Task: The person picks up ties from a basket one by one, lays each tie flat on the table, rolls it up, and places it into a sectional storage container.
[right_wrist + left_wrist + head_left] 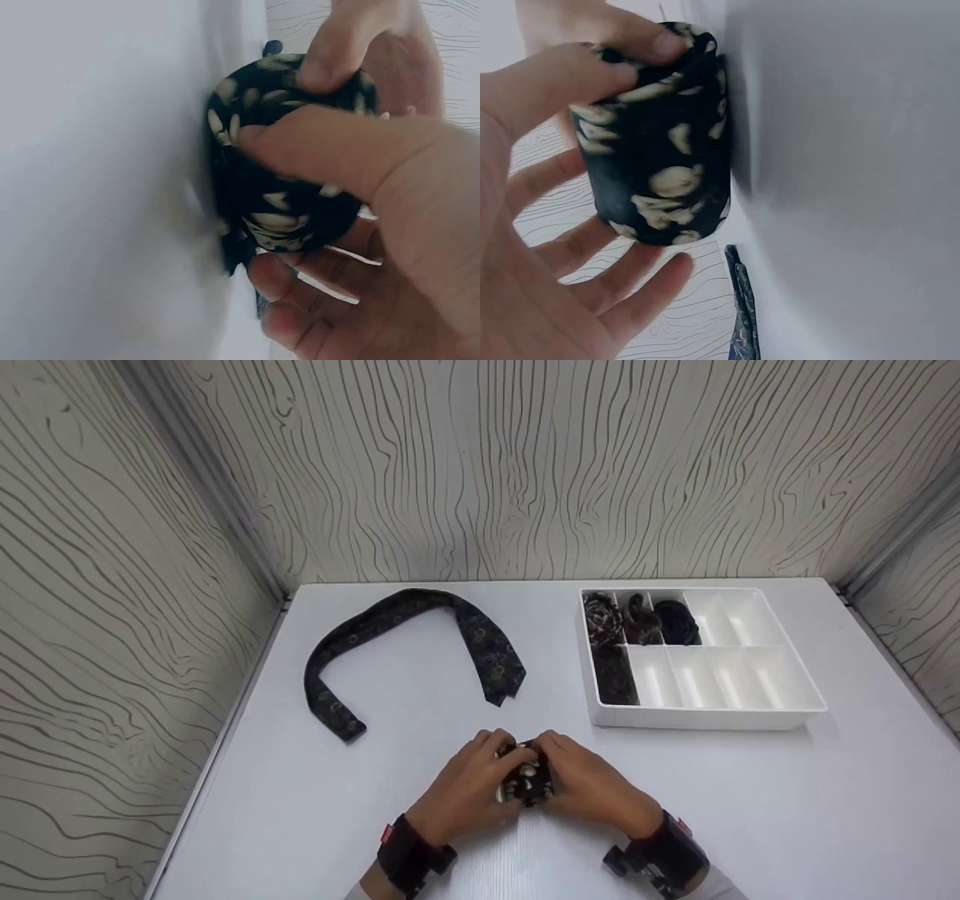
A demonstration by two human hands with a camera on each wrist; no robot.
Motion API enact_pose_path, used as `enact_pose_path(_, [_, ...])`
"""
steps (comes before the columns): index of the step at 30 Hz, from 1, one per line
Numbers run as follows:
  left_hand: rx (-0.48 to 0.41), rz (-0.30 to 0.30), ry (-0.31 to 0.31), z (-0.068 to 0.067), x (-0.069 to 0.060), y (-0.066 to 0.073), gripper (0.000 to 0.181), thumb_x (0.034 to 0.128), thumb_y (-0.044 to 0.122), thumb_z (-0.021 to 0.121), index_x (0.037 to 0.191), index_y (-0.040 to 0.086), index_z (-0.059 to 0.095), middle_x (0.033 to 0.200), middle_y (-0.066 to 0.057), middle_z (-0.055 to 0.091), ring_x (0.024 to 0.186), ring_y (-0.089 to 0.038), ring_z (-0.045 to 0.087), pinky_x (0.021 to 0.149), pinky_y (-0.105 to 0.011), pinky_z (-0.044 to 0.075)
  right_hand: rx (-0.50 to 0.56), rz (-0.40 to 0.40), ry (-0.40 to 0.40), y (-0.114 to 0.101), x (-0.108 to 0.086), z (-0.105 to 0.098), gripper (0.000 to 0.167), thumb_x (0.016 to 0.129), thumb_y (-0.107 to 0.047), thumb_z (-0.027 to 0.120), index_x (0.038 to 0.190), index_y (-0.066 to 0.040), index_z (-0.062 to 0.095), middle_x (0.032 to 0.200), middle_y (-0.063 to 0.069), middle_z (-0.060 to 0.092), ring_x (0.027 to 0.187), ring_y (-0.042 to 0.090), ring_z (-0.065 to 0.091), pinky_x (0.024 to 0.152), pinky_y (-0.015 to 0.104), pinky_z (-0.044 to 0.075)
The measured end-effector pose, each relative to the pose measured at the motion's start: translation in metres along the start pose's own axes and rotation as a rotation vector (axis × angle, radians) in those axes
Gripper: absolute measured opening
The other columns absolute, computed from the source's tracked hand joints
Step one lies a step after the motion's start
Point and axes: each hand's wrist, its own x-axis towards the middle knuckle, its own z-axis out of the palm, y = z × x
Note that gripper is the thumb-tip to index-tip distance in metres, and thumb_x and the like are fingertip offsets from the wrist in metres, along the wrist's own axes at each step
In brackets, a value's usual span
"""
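Observation:
A rolled black necktie with cream patches (pixel 529 786) stands on the table between both hands near the front. My left hand (pixel 466 789) holds it from the left. In the left wrist view, that thumb lies on the upper edge of the rolled necktie (pixel 660 165), with several fingers spread apart below. From the other side my right hand (pixel 596 789) grips the roll. The right wrist view shows its thumb across the rolled necktie (pixel 277 210) and its fingers curled beneath. A short loose end hangs at the roll's lower side there.
A dark patterned necktie (pixel 491 649) lies unrolled in an arch at back left. At back right stands a white divided tray (pixel 709 718); several left compartments hold rolled dark ties (pixel 602 619). Wood-grain panels (pixel 480 472) enclose the white table (pixel 285 810).

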Motion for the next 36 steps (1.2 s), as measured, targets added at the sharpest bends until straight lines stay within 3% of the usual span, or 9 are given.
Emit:
enact_pose_path(4, [-0.044,-0.02,-0.013,-0.001,0.0,0.002,0.052,0.0816,0.022,0.089,0.13,0.028,0.071,0.12,0.002,0.059,0.109,-0.013,0.054,0.092,-0.026,0.057,0.04,-0.002,-0.006,0.003,-0.001,0.0,0.069,0.075,-0.013,0.09,0.135,-0.016,0.055,0.124,-0.005,0.059,0.116,0.012,0.062,0.102,0.038,0.058])
enact_pose_path(8, [-0.125,-0.052,-0.014,-0.003,0.0,0.004,0.06,0.0826,0.019,0.087,0.139,0.026,0.067,0.127,0.0,0.056,0.115,-0.014,0.053,0.094,-0.025,0.057,0.071,-0.052,0.026,0.004,-0.002,0.001,0.065,0.076,-0.009,0.089,0.13,-0.012,0.054,0.121,-0.003,0.061,0.112,0.014,0.065,0.099,0.038,0.059])
enact_pose_path(10, [-0.182,-0.082,-0.024,-0.004,0.0,0.004,0.065,0.0861,0.027,0.087,0.146,0.023,0.062,0.133,-0.001,0.055,0.118,-0.014,0.056,0.097,-0.026,0.057,0.08,-0.052,0.037,0.005,-0.002,0.002,0.062,0.077,-0.009,0.09,0.127,-0.01,0.053,0.119,0.0,0.063,0.109,0.018,0.067,0.097,0.04,0.06])
enact_pose_path(15, [-0.397,-0.253,-0.092,-0.007,0.0,-0.001,0.066,0.1035,0.052,0.065,0.156,0.015,0.049,0.146,-0.006,0.054,0.119,-0.015,0.067,0.103,-0.034,0.058,0.131,0.008,0.053,0.009,-0.001,0.005,0.059,0.076,-0.007,0.087,0.125,-0.011,0.053,0.119,0.002,0.064,0.11,0.018,0.068,0.097,0.042,0.06])
enact_pose_path(18, [-0.468,-0.356,-0.098,-0.007,0.0,-0.005,0.062,0.1092,0.051,0.054,0.155,0.009,0.049,0.145,-0.009,0.057,0.122,-0.019,0.067,0.102,-0.036,0.058,0.156,0.006,0.098,0.01,0.002,0.006,0.061,0.07,-0.001,0.085,0.121,-0.011,0.054,0.117,0.0,0.063,0.107,0.017,0.066,0.095,0.041,0.06])
enact_pose_path(24, [-0.666,-0.457,-0.058,-0.002,0.002,-0.009,0.059,0.1075,0.046,0.061,0.148,0.004,0.054,0.125,-0.012,0.074,0.112,-0.024,0.074,0.094,-0.036,0.061,0.185,0.043,0.153,0.006,0.005,0.002,0.067,0.064,0.006,0.083,0.122,-0.011,0.054,0.119,-0.001,0.061,0.108,0.015,0.064,0.095,0.04,0.059])
enact_pose_path(31, [-1.041,-0.542,-0.068,0.004,0.006,-0.006,0.077,0.1026,0.042,0.071,0.162,0.007,0.037,0.142,-0.019,0.066,0.128,-0.027,0.069,0.102,-0.038,0.059,0.171,0.0,0.213,0.002,0.006,0.002,0.078,0.06,0.02,0.078,0.128,-0.011,0.053,0.125,-0.002,0.057,0.106,0.014,0.065,0.091,0.033,0.061])
enact_pose_path(33, [-1.098,-0.569,-0.051,0.006,0.008,-0.005,0.082,0.0993,0.041,0.075,0.163,0.008,0.035,0.144,-0.017,0.064,0.129,-0.026,0.068,0.102,-0.039,0.058,0.161,-0.038,0.226,0.002,0.006,0.003,0.078,0.063,0.018,0.083,0.13,-0.011,0.053,0.13,-0.001,0.055,0.114,0.015,0.064,0.095,0.033,0.061])
enact_pose_path(36, [-1.094,-0.586,-0.01,0.006,0.009,-0.004,0.084,0.0946,0.038,0.08,0.162,0.008,0.038,0.145,-0.013,0.063,0.13,-0.026,0.065,0.105,-0.041,0.056,0.177,-0.099,0.216,0.002,0.007,0.002,0.078,0.066,0.015,0.084,0.132,-0.01,0.054,0.137,0.001,0.052,0.123,0.018,0.062,0.1,0.033,0.059])
